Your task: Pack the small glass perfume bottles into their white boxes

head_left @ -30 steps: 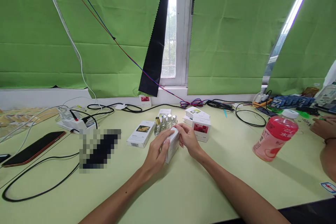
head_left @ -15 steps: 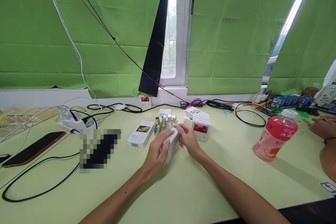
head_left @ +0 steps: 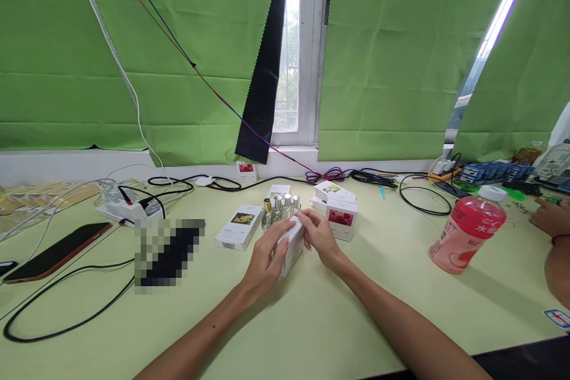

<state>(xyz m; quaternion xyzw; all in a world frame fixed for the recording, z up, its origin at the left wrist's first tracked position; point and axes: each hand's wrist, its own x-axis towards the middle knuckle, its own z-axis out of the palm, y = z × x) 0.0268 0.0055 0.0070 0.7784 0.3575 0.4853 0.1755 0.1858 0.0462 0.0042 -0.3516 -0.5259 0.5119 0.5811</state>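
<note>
A small white carton (head_left: 293, 254) stands on the table between my two hands. My left hand (head_left: 268, 252) wraps over its left side and top, thumb on the near face. At the carton's upper far edge, the fingers of my right hand (head_left: 319, 237) are pinched together; their tips are partly hidden. Just behind my left hand stand several small glass bottles (head_left: 276, 214) with gold and silver caps. Left of them lies a flat white box (head_left: 239, 228) with a yellow flower picture. A white box with a red flower picture (head_left: 342, 218) sits beyond my right hand.
More white boxes (head_left: 332, 192) lie behind. A pink drink bottle (head_left: 467, 230) stands at right, near another person's hand (head_left: 550, 219). Left are a phone (head_left: 57, 252), a blurred-out dark patch, a power strip (head_left: 129, 208) and loose cables. Cables also run along the wall.
Both my hands and the carton stay in place. At the far right, the other person's hand has shifted slightly.
</note>
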